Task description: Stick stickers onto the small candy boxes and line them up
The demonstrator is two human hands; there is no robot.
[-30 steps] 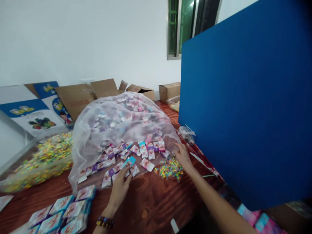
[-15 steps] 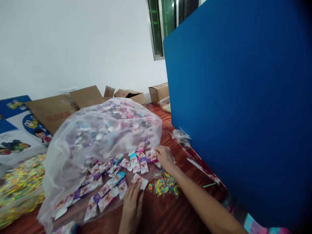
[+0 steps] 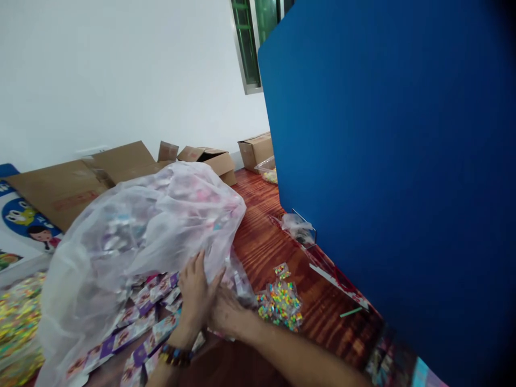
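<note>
A large translucent plastic bag point(image 3: 181, 209) full of small printed boxes lies on its side, its mouth toward me. My left hand point(image 3: 195, 295), with a beaded bracelet at the wrist, reaches against the bag's front edge, its fingers stretched out and thumb apart. Close beside it my right hand point(image 3: 228, 312) is low over the boxes near the bag's mouth; its fingers are mostly hidden behind the left hand. Small purple and white boxes point(image 3: 135, 330) lie spread at the bag's mouth. Small clear packets of colourful pieces point(image 3: 282, 303) lie to the right of my right hand.
A blue partition point(image 3: 363, 161) stands on the right, with a wire holder point(image 3: 310, 231) at its foot. Cardboard boxes point(image 3: 64, 188) stand behind the bag. At left is a bag of yellow-green packets point(image 3: 20, 312). A green stick point(image 3: 350, 312) lies on the wooden table point(image 3: 258, 215).
My left hand has moved up and forward onto the bag's edge. My right hand has come left beside it. The bag's front edge now hangs lower over the boxes. The view has shifted slightly.
</note>
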